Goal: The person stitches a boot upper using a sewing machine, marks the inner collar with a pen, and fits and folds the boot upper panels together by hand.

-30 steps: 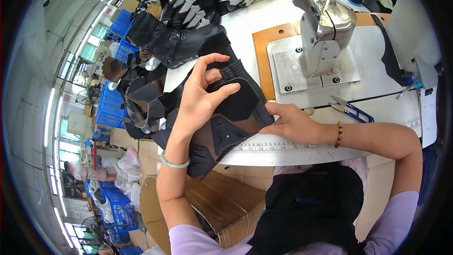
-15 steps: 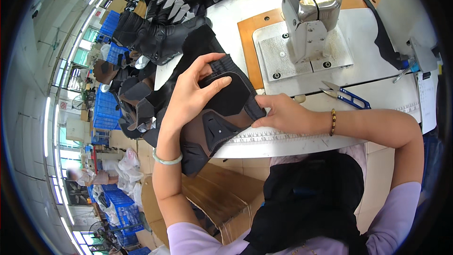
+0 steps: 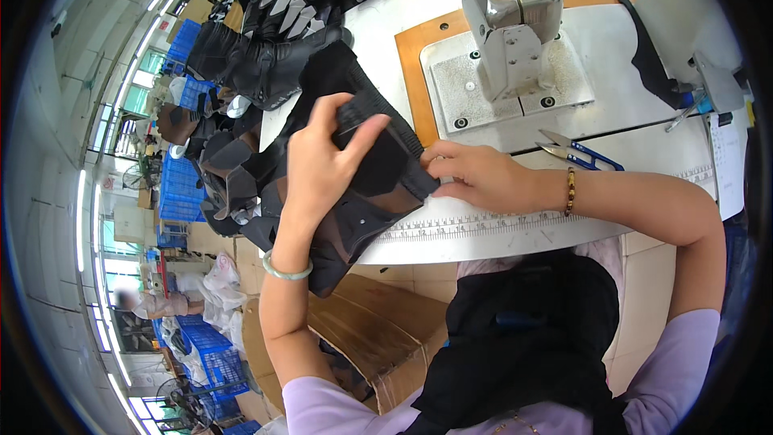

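My left hand grips a black shoe upper piece with a ribbed edge, thumb over its top. My right hand pinches the same piece at its right edge, resting on the white table near the printed ruler strip. The piece hangs partly off the table's left corner. A grey sewing machine head stands behind the hands on a metal plate set in a wooden board.
Blue-handled thread snips lie right of my right hand. A pile of black shoe uppers lies at the table's far left. A cardboard box sits below the table. Blue crates stand at left.
Both hands have kept hold of the black piece and shifted it slightly nearer the table's front edge; the view has tilted so the machine sits higher in frame.
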`<state>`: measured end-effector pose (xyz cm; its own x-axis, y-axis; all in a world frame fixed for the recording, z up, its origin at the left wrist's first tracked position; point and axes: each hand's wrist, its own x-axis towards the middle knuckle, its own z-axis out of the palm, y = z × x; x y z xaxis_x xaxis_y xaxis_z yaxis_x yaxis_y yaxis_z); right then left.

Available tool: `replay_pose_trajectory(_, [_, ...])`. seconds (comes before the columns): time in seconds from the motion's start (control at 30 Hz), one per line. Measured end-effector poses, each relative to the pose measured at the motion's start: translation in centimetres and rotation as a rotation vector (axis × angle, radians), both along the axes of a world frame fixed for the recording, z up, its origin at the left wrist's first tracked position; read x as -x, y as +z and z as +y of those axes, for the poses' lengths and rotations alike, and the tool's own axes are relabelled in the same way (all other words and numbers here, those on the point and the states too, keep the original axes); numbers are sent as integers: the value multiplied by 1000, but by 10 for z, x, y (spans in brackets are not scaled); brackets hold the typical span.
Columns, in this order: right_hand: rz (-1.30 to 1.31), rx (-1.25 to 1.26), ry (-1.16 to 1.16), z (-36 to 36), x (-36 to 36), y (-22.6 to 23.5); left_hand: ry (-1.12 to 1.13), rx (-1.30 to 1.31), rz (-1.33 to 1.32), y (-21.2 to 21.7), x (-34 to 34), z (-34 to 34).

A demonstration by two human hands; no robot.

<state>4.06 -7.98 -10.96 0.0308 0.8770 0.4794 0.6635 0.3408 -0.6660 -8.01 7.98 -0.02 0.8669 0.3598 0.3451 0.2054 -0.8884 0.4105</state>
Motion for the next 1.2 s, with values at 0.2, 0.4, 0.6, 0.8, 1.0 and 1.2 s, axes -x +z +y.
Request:
replay_pose_trajectory(0.2, [-452, -287, 259, -28, 19, 41, -332, 45, -674, 23, 93, -23])
replay_pose_trajectory(0.4, [-478, -611, 291, -34, 55, 53, -408, -373, -643, 32, 158, -59])
replay_pose_trajectory(0.6, [-573, -566, 119, -41, 60, 57, -404, -386, -656, 14, 153, -64])
replay_pose_trajectory(0.8, [-622, -603, 135, -39, 58, 59, -364, -383, -612, 13, 171, -71])
replay_pose_trajectory(1.0, [-735, -597, 205, -39, 61, 72, -264, -398, -638, 15, 176, -73])
replay_pose_trajectory(1.2, [-711, -435, 277, -48, 71, 85, -339, -311, -634, 10, 174, -79])
